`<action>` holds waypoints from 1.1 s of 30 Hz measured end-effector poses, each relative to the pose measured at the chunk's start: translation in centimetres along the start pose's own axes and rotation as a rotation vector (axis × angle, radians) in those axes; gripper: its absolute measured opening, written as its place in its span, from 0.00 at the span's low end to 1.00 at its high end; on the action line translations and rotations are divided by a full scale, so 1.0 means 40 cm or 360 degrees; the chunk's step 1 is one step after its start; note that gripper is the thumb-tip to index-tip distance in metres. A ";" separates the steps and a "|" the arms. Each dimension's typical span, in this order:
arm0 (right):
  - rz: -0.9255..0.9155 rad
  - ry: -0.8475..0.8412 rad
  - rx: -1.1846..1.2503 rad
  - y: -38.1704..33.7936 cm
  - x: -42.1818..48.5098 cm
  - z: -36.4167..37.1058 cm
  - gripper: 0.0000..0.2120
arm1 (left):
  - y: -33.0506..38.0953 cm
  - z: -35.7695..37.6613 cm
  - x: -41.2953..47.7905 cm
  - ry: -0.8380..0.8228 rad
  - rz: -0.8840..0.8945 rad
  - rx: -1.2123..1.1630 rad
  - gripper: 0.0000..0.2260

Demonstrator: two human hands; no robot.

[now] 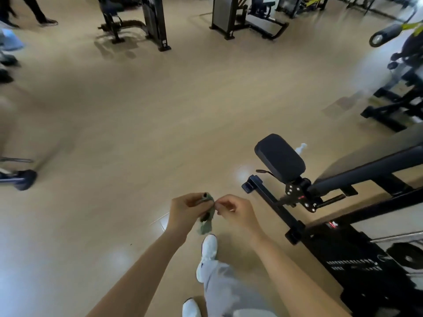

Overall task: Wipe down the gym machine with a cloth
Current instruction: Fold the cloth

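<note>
Beige glossy gym floor, other machines along the far edge. Gym machine sits at right: black frame, with a black pad at its left end and a white spray bottle just behind the pad. Cloth is green, held in the air over the floor, left of the machine and not touching it. Left grip is curled round the bunched top of the cloth. Right grip pinches its upper edge at the fingertips, both close together. Small dark bit at the cloth's top, can't tell what. Cloth is crumpled into a narrow strip, long axis up-down in view, free end hanging toward the white shoe. Step in hand, my read: opening out the cloth before wiping. To do it well, draw the two grips apart to spread it, fold it to a flat face, then turn right to the pad. A wad would wipe poorly.
</note>
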State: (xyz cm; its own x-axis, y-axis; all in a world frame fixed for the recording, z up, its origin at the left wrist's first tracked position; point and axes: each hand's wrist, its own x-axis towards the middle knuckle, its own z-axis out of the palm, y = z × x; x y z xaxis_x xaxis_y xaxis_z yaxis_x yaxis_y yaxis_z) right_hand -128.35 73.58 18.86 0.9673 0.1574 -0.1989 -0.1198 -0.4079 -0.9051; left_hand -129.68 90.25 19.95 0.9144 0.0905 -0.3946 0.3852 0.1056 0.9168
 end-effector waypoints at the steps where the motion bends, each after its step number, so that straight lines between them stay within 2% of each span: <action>1: 0.0018 -0.0014 0.0030 -0.004 0.041 0.008 0.06 | 0.015 -0.016 0.042 0.0014 -0.0007 0.0044 0.08; 4: 0.0114 -0.0026 0.0164 -0.010 0.181 0.030 0.08 | 0.057 -0.055 0.181 -0.0014 -0.0034 0.0116 0.14; 7: 0.0219 0.0023 0.0362 -0.013 0.341 0.046 0.07 | 0.081 -0.097 0.337 0.0008 0.0044 0.0438 0.16; 11: 0.0351 -0.0060 0.0612 -0.025 0.541 0.051 0.06 | 0.134 -0.137 0.524 -0.0018 0.0173 0.0952 0.11; 13: 0.0391 -0.0127 0.0656 -0.037 0.636 0.047 0.06 | 0.163 -0.144 0.612 -0.0050 0.0225 0.1063 0.07; 15: 0.0429 -0.0180 0.0672 -0.054 0.728 0.033 0.06 | 0.194 -0.150 0.702 -0.0103 0.0252 0.1127 0.08; 18: 0.0470 -0.0239 0.0680 -0.076 0.858 0.005 0.06 | 0.234 -0.154 0.832 -0.0183 0.0224 0.1067 0.09; 21: 0.0522 -0.0238 0.0798 -0.079 0.985 -0.019 0.10 | 0.279 -0.144 0.960 -0.0320 0.0084 0.0759 0.08; 25: 0.0456 -0.0271 0.0739 -0.071 1.155 -0.059 0.03 | 0.338 -0.123 1.157 -0.0488 -0.0066 0.0538 0.05; 27: 0.0376 -0.0298 0.0478 -0.060 1.252 -0.074 0.14 | 0.363 -0.105 1.273 -0.0529 -0.0136 0.0431 0.05; 29: 0.0341 -0.0250 0.0306 -0.058 1.354 -0.078 0.18 | 0.391 -0.083 1.397 -0.0553 -0.0204 0.0368 0.07; 32: 0.0257 -0.0053 0.0200 -0.073 1.508 -0.094 0.05 | 0.446 -0.050 1.584 -0.0637 -0.0256 0.0418 0.08; 33: 0.0260 0.0002 0.0182 -0.075 1.560 -0.110 0.06 | 0.463 -0.042 1.646 -0.0704 -0.0275 0.0420 0.08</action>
State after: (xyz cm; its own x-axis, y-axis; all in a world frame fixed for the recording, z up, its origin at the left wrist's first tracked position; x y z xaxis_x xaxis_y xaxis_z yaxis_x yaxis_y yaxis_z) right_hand -66.64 80.66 10.81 0.9331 0.0965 -0.3463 -0.2997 -0.3231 -0.8977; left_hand -62.55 99.85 10.84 0.7783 -0.3373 -0.5295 0.5006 -0.1755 0.8477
